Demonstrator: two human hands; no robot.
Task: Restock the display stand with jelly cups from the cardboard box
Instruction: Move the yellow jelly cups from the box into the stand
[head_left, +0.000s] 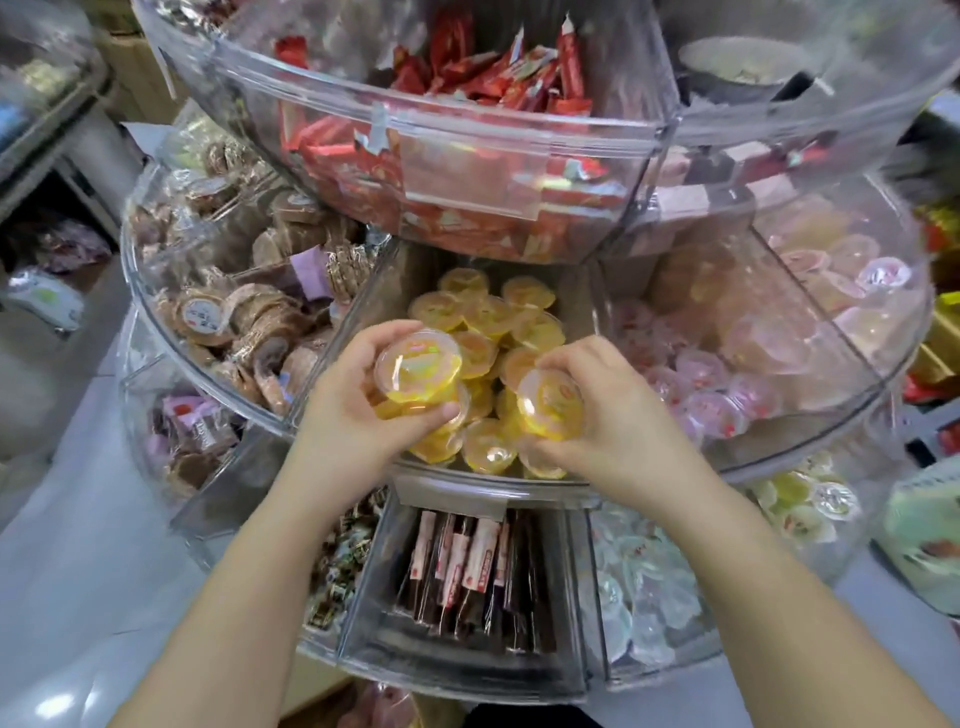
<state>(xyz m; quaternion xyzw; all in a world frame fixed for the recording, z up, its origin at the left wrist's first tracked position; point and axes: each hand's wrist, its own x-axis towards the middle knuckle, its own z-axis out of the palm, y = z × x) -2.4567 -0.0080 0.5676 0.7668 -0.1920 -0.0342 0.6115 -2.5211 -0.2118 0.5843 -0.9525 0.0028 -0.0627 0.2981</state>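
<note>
Both hands reach into the middle tier of the clear display stand (810, 457). The left hand (358, 400) curls around a small stack of yellow jelly cups (418, 374), thumb below and fingers above; the right hand (608, 410) grips another yellow cup (548, 410). Both hover just above the yellow cup pile (488, 322) filling the central compartment, flanked by pink cups (701, 379) and brown snacks (244, 312).

Clear tiered display stand (524, 491), middle compartment heaped with yellow jelly cups (488, 317), pink cups (701, 364) alongside.
</note>
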